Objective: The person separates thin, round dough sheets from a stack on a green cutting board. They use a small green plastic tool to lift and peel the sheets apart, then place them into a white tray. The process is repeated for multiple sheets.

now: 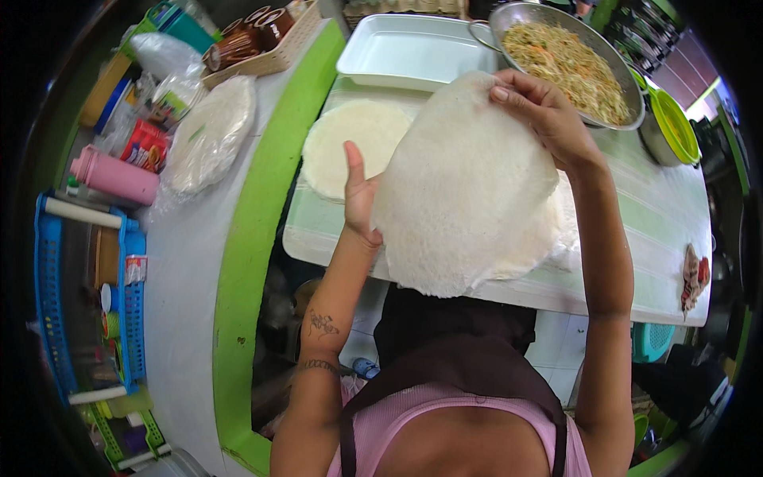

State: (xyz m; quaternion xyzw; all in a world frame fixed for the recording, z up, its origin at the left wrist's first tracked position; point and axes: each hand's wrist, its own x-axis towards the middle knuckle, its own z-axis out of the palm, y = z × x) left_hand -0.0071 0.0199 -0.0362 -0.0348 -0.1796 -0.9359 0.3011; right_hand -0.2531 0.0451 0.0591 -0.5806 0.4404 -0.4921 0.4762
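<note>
My right hand [536, 113] pinches the upper edge of a thin, pale round wrapper sheet [465, 197], which hangs down over the table's near edge. At the sheet's left side is my left hand [363, 194], thumb up and partly behind the sheet; whether it grips the sheet I cannot tell. A pile of round wrappers [340, 137] lies on the table to the left. More wrappers [530, 250] show behind the hanging sheet, beside clear plastic [569, 223]. Beyond my right hand stands a metal bowl [635, 119] of cooked shredded vegetables or noodles [560, 65].
An empty white tray [417, 76] stands at the table's far side. A green-rimmed pot [661, 131] and a crumpled cloth [694, 280] are at the right. Left, a green-edged counter [238, 286] holds bagged wrappers [211, 134], a pink bottle [116, 176], a blue basket [134, 298] and brown mugs [238, 45].
</note>
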